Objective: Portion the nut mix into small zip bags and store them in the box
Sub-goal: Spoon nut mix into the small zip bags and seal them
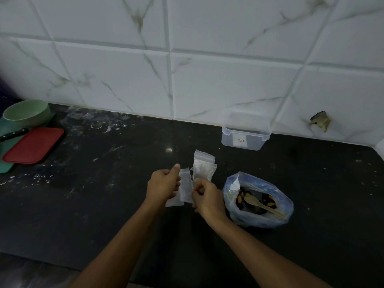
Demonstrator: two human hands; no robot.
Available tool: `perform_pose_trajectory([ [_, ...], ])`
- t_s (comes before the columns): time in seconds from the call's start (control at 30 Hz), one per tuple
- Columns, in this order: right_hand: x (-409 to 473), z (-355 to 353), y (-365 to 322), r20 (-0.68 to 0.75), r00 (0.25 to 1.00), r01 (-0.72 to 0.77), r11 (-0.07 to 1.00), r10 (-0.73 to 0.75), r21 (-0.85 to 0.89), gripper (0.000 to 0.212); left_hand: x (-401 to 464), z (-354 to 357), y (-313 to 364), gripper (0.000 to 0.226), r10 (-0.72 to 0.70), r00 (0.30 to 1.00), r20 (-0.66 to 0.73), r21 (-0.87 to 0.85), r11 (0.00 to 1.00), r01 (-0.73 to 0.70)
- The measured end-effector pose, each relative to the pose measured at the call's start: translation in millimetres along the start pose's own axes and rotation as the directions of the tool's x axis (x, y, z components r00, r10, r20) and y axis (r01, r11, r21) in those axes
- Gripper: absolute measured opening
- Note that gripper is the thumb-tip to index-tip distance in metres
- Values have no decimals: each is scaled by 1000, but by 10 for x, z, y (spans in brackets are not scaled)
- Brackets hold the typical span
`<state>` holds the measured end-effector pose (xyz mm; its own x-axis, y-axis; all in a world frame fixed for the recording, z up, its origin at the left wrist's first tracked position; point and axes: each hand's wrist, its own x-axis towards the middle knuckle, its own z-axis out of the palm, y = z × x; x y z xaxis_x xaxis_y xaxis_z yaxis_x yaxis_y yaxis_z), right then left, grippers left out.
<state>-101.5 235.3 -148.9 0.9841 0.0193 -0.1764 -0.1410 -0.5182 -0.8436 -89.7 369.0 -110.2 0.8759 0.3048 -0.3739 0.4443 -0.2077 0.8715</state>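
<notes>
No portion had yet been bagged: an empty zip bag was pinched between the left hand and right hand at frame centre, the nut mix lay lower right, and the box above stood empty.

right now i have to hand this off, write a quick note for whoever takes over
Left hand: pinching one small empty zip bag, held just above the counter.
Right hand: gripping the other edge of that same bag.
Spare zip bags lie stacked just behind the hands.
Nut mix bag sits open to the right, wooden spoon resting inside.
Clear box stands open by the wall; no filled bags visible in it.
Done: one bag picked up, nothing portioned.
Left: open the bag, spoon in nuts, seal, repeat, store in the box.
</notes>
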Motion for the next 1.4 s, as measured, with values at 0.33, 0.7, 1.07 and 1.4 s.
perform_pose_trajectory([
  [0.33, -379, -730, 212, -204, 937, 234, 943, -283, -235, 12, -269, 572, 535, 15, -106, 939, 326, -119, 981, 152],
  [0.7, -355, -1475, 179, -291, 956, 7, 991, 32, 131, 8, -510, 1061, 598, 18, 133, 786, 604, 9, 985, -173],
  [1.07, -423, -1630, 246, -105, 983, -128, 973, 150, 193, 8, -537, 1134, 508, 10, 115, 762, 638, -18, 991, -135],
  [1.4, -453, -1691, 213, -18, 988, -148, 979, 151, 137, 17, -597, 1167, 529, 16, 154, 766, 624, -20, 983, -182],
])
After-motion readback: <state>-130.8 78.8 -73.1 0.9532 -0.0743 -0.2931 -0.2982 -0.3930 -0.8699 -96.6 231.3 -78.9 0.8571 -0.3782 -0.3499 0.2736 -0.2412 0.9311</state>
